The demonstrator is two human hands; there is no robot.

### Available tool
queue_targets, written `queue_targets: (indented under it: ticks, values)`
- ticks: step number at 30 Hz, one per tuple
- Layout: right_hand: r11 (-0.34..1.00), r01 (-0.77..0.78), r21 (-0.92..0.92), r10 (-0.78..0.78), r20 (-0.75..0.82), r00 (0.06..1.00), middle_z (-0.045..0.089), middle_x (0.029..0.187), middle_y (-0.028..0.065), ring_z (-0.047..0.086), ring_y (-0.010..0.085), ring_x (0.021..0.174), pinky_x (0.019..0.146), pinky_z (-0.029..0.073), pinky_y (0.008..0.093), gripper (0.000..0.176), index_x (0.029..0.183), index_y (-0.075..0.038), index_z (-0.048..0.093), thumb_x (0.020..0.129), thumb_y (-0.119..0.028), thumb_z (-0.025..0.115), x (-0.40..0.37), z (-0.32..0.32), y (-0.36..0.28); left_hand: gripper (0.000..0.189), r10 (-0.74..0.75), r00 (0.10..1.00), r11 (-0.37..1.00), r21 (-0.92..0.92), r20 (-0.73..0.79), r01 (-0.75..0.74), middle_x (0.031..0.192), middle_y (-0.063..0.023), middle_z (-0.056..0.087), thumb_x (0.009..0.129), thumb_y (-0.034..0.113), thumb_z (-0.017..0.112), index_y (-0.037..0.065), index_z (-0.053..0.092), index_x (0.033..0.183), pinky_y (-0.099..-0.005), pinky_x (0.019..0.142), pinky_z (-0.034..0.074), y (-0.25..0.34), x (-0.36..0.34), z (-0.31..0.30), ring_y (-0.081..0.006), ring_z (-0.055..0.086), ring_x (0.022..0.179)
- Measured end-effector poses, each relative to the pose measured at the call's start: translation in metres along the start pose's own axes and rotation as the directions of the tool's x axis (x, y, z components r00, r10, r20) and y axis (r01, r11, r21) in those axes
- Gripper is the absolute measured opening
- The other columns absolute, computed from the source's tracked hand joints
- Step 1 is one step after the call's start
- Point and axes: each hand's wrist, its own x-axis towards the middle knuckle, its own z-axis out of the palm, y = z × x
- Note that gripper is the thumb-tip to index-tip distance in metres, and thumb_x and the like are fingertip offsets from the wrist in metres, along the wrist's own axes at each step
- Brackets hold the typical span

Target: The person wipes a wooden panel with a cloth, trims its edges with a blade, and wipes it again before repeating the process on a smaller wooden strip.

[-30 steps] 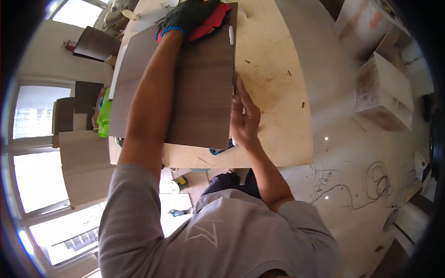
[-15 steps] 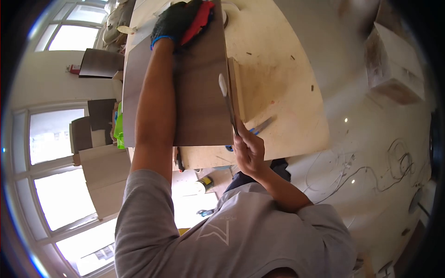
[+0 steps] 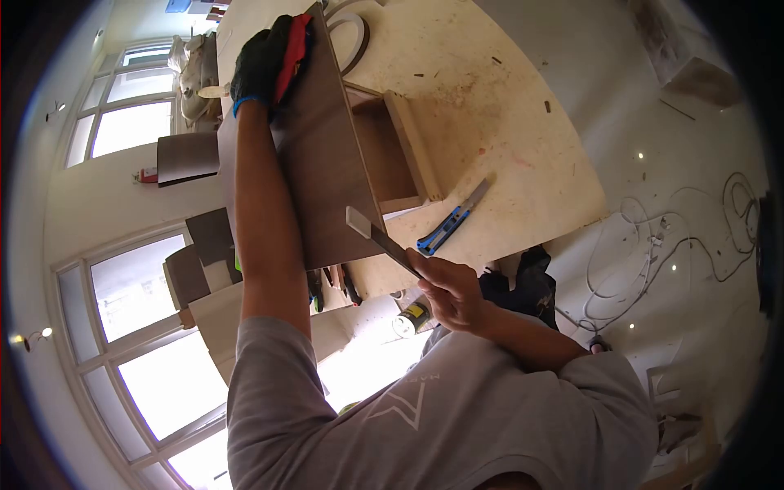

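My left hand (image 3: 261,69), in a black and red glove with a blue cuff, lies at the far end of a brown panel (image 3: 327,180) and appears to hold it; the fingertips are hard to make out. A wooden drawer-like box (image 3: 404,143) shows under the panel's right side. My bare right hand (image 3: 453,294) grips a flat dark file-like tool (image 3: 390,245), whose white end points up and left, over the panel's near right corner. Just right of this corner, a blue utility knife (image 3: 449,230) lies on the worktable with its blade out.
On the worktable (image 3: 523,171) are small scraps and a roll of banding (image 3: 362,49). Hand tools (image 3: 347,286) lie by its near edge, and a can (image 3: 411,318) stands below. Cables (image 3: 645,245) trail over the floor at right; brown boards (image 3: 188,158) stand at left.
My right hand has drawn back toward my body, with the tool now lower and tilted left. The view has turned, showing more of the box and the knife. My left hand stays on the panel.
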Motion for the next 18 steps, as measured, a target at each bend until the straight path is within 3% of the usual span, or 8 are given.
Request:
queue_targets:
  ticks: [2,5,6,9,11,14,17,18]
  values:
    - [1.0,0.002,0.019,-0.001,-0.019,1.0,0.053,0.068,0.0087,0.052,0.0177,0.057,0.056,0.044,0.0297,0.055,0.144,-0.006,0.053,0.091,0.006,0.063,0.003,0.002,0.001,0.077,-0.127,0.991,0.99,-0.053,0.037,0.129,0.105,-0.0267,0.069,0.092,0.072,0.041,0.001,0.072,0.101,-0.0501,0.094,0.045,0.027,-0.01,-0.011,-0.0457,0.062,0.107]
    - [0.996,0.023,-0.087,-0.02,0.029,0.999,0.071,0.106,0.0191,0.068,0.0229,0.074,0.066,0.052,0.0304,0.045,0.142,0.001,0.051,0.098,0.001,0.056,0.027,0.004,0.019,0.075,-0.135,0.985,0.988,-0.066,0.109,0.143,0.107,-0.0269,0.069,0.093,0.07,0.04,0.003,0.072,0.106,-0.0504,0.094,0.045,0.028,-0.011,-0.013,-0.0455,0.062,0.107]
    - [0.999,-0.02,-0.028,0.02,0.025,0.999,0.065,0.083,0.0116,0.051,0.0139,0.059,0.055,0.042,0.0274,0.047,0.145,-0.002,0.05,0.098,0.003,0.054,0.07,0.006,0.028,0.068,-0.137,0.986,0.986,-0.081,0.092,0.145,0.101,-0.0229,0.069,0.096,0.064,0.043,0.003,0.072,0.105,-0.0465,0.087,0.047,0.025,-0.017,-0.013,-0.0393,0.064,0.1]
    - [0.998,0.057,-0.002,-0.057,-0.002,0.998,0.057,0.074,0.0084,0.043,0.012,0.058,0.054,0.039,0.0276,0.048,0.145,-0.001,0.049,0.097,0.004,0.052,0.063,0.005,0.022,0.052,-0.074,0.996,0.995,-0.064,0.052,0.078,0.09,-0.0154,0.07,0.101,0.051,0.048,0.004,0.073,0.105,-0.0393,0.074,0.05,0.026,-0.007,-0.006,-0.028,0.067,0.085]
    - [1.0,0.004,0.006,-0.004,0.073,0.997,0.059,0.075,0.0101,0.047,0.0127,0.059,0.056,0.043,0.0296,0.047,0.145,0.003,0.047,0.099,0.001,0.051,0.03,-0.002,0.009,0.05,-0.009,0.999,0.999,0.035,0.052,0.007,0.091,-0.0159,0.071,0.102,0.048,0.048,0.005,0.072,0.108,-0.0403,0.075,0.05,0.016,-0.004,-0.006,-0.0299,0.068,0.086]
    - [0.998,-0.014,0.068,0.015,-0.009,1.0,0.07,0.098,0.0186,0.061,0.019,0.067,0.063,0.049,0.0285,0.051,0.146,-0.005,0.05,0.096,0.004,0.056,0.007,0.006,0.006,0.045,0.335,0.938,0.892,0.29,0.091,-0.347,0.108,-0.0234,0.068,0.101,0.048,0.041,0.015,0.063,0.122,-0.0505,0.09,0.049,0.026,-0.019,-0.017,-0.0437,0.063,0.104]
    - [0.989,-0.127,0.08,0.12,0.084,0.989,0.063,0.086,0.0117,0.053,0.0143,0.062,0.059,0.044,0.0265,0.047,0.147,-0.003,0.047,0.101,-0.004,0.053,0.029,-0.004,0.001,0.043,0.056,0.996,0.988,0.139,0.07,-0.065,0.104,-0.0213,0.069,0.105,0.041,0.041,0.011,0.061,0.128,-0.043,0.088,0.048,0.052,-0.027,-0.022,-0.0403,0.065,0.097]
    - [0.987,-0.133,0.088,0.123,0.101,0.987,0.057,0.078,0.0058,0.047,0.0105,0.06,0.056,0.041,0.0258,0.045,0.148,0.0,0.045,0.104,-0.009,0.05,0.034,-0.003,0.003,0.045,0.27,0.957,0.922,0.258,0.106,-0.288,0.107,-0.024,0.067,0.104,0.044,0.041,0.011,0.059,0.13,-0.0447,0.087,0.048,0.029,-0.02,-0.016,-0.0418,0.065,0.098]
